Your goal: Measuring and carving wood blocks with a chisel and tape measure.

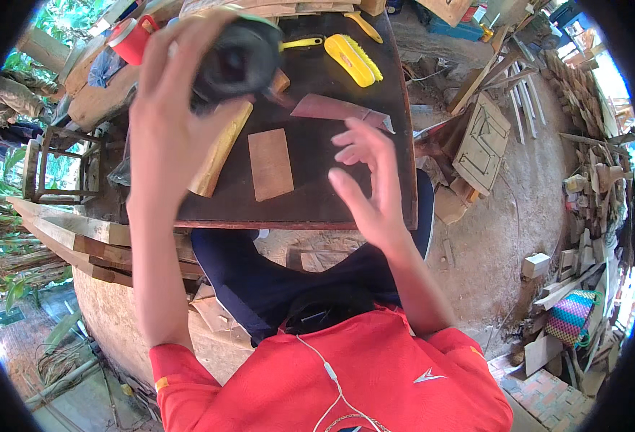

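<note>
My left hand (164,108) is raised over the table's left side, its fingers wrapped round a dark, rounded object (239,61) with a greenish edge. Motion and closeness blur that object, so its exact kind is unclear. My right hand (371,173) hovers empty above the table's right part, fingers apart and slightly curled. Just beyond its fingertips lies a curled reddish-brown strip of sandpaper (335,110). A flat rectangular piece of wood (270,164) rests between the two hands. Beside my left wrist is a long pale yellow piece of wood (221,153).
A yellow brush (352,60) and a yellow-handled tool (364,27) lie at the dark table's (310,205) far side. A red mug (126,42) stands far left. Planks (94,237) jut in at left; a drawn-on board (481,144) leans at right, near scrap wood.
</note>
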`<state>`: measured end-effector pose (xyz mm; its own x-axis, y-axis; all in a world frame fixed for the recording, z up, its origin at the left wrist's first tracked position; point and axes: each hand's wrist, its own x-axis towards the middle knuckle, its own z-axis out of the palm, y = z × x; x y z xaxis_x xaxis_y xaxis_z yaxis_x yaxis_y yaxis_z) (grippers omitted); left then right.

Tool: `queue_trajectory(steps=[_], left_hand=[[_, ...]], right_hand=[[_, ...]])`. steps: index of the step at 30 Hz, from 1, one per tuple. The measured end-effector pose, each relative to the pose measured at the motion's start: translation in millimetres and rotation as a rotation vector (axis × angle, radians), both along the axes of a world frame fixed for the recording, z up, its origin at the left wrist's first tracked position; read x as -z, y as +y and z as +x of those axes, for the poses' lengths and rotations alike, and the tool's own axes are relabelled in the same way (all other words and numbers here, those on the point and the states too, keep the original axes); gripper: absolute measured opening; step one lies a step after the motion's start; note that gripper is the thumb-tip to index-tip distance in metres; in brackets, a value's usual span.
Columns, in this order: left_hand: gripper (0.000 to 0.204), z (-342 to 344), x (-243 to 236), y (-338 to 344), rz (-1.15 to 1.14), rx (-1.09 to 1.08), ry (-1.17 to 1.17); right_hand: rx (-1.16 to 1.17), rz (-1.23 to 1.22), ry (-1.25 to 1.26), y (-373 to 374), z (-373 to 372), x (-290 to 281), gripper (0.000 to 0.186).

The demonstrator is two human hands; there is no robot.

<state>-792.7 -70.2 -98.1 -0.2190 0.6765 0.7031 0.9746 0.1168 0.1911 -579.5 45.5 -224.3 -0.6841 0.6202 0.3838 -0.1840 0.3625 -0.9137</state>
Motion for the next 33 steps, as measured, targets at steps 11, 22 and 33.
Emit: queue_trajectory(steps=[11, 22, 33], left_hand=[[0.087, 66.7, 80.7, -37.6, -0.175, 0.524, -0.457], [0.104, 38.6, 118.7, -31.3, -0.649, 0.014, -0.268], [0.107, 124.7, 135.0, -51.6, -0.588, -0.417, -0.310]], right_hand=[[-0.143, -0.256, -0.048, -21.1, 61.1, -20.2, 0.061], [-0.033, -0.864, 0.028, -29.7, 68.5, 8.9, 0.050], [-0.094, -0.982, 0.133, -24.9, 66.1, 16.3, 0.041]])
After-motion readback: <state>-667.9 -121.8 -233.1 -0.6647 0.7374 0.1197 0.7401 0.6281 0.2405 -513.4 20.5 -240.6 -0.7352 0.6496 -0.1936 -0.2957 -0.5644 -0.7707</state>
